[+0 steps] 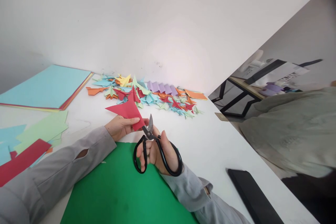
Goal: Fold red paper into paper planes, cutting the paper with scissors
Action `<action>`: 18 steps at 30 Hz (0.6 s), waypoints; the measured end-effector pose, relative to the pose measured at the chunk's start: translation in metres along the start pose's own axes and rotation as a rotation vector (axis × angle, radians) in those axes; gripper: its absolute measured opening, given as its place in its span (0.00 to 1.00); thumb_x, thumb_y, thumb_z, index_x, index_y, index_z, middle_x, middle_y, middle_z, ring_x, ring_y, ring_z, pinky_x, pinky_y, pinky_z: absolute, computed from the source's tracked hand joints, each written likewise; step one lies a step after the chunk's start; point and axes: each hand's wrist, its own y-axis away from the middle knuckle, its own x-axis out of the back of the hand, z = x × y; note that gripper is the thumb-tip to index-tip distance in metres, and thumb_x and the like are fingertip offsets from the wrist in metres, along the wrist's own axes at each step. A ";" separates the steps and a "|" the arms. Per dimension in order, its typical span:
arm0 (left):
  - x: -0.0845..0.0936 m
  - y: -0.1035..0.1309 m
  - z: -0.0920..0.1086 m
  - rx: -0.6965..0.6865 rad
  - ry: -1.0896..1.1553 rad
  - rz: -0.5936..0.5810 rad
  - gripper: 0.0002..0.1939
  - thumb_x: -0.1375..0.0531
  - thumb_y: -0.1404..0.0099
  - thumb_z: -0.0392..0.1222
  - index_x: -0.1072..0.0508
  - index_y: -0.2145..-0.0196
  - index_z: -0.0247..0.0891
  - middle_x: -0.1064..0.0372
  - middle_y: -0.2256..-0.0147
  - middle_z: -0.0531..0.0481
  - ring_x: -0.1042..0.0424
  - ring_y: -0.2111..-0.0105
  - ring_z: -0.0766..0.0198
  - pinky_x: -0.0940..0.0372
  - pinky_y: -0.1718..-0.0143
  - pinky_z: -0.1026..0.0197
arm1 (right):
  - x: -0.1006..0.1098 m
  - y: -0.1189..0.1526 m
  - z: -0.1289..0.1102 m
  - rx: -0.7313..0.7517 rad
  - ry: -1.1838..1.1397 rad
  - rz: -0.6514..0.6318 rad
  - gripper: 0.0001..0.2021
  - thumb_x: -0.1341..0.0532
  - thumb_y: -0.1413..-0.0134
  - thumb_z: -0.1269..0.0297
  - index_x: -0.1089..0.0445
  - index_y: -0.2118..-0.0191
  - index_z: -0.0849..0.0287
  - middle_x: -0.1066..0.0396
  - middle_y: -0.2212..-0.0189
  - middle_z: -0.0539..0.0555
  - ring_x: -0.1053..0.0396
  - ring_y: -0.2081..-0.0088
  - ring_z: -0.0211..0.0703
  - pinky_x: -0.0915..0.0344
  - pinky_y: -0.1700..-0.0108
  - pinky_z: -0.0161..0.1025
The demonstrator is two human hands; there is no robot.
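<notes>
My left hand (123,126) pinches a folded red paper (128,109), thumb on top, above the back edge of a green sheet (118,185). The paper has a long point to the left and another pointing up. In my right hand (160,152) are black-handled scissors (149,133), my fingers through the loops. The blades stand apart, with one against the lower right edge of the red paper. Behind my hands, many small folded paper pieces (149,98) in several colours lie along the wall.
Large coloured sheets (47,85) are stacked at the left, with green, blue and red scraps (39,129) nearer. A black flat object (253,196) lies at the right. Beyond the table's right edge are a person in a light garment (294,129) and another table (245,87).
</notes>
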 end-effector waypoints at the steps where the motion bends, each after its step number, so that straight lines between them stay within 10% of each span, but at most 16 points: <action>1: 0.000 0.000 0.000 -0.005 -0.009 -0.003 0.05 0.37 0.44 0.35 0.23 0.69 0.31 0.23 0.63 0.40 0.28 0.55 0.52 0.33 0.52 0.54 | 0.000 0.000 0.000 -0.006 0.012 0.007 0.45 0.51 0.53 0.33 0.65 0.36 0.50 0.29 0.77 0.50 0.33 0.82 0.40 0.35 0.79 0.37; 18: 0.003 0.001 0.000 -0.007 0.015 0.035 0.06 0.35 0.46 0.35 0.24 0.70 0.30 0.23 0.68 0.41 0.25 0.65 0.56 0.29 0.62 0.57 | 0.002 0.003 0.000 0.001 0.014 -0.025 0.39 0.55 0.49 0.34 0.50 0.40 0.57 0.29 0.77 0.52 0.36 0.84 0.38 0.38 0.84 0.34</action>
